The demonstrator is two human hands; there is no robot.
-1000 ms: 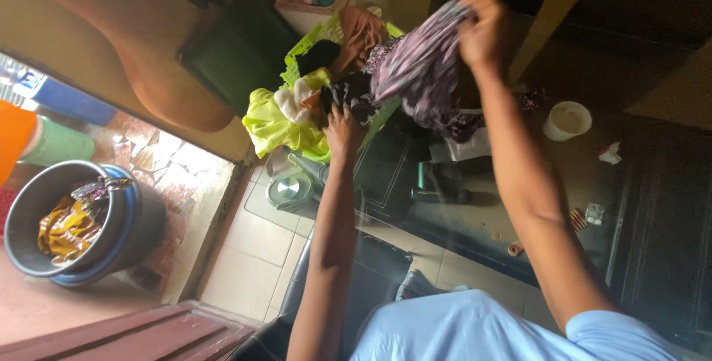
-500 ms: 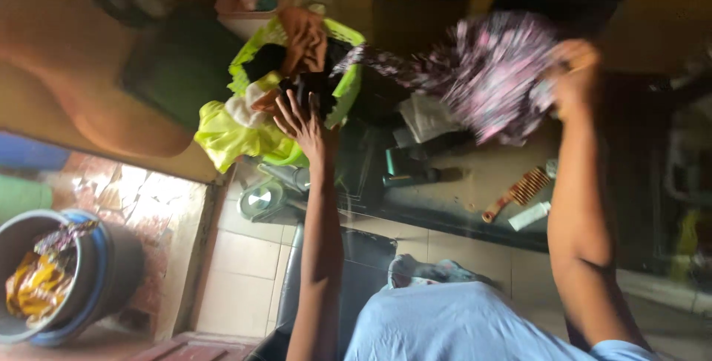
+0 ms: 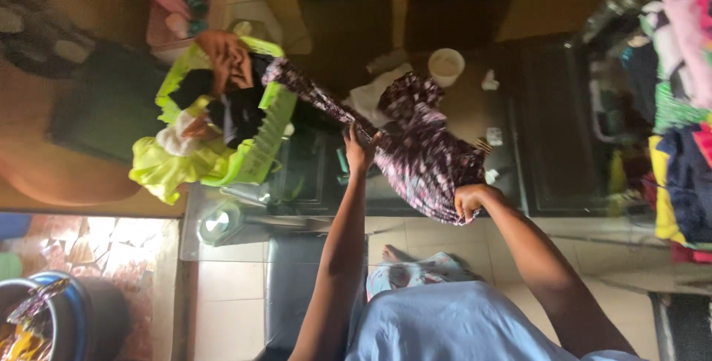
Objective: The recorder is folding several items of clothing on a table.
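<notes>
Head view: dark glass table [image 3: 552,146], tiled floor [image 3: 222,294], patterned garment [image 3: 426,149].

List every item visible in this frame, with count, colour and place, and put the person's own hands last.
Patterned purple-and-white fabric garment: one, spread over the table, held at both ends.
Lime-green plastic laundry basket: one, upper left, holding dark, orange and white clothes.
Yellow-green cloth: one, hanging by the basket.
Dark glass-topped table: one, centre.
White round cup: one, on the table.
Pile of mixed-colour clothes: one, right edge.
Blue plastic bucket: one, lower left.
Black stool: one, under the table's near edge.
Left hand: gripping the garment's narrow end.
Right hand: gripping the garment's wider end.
</notes>
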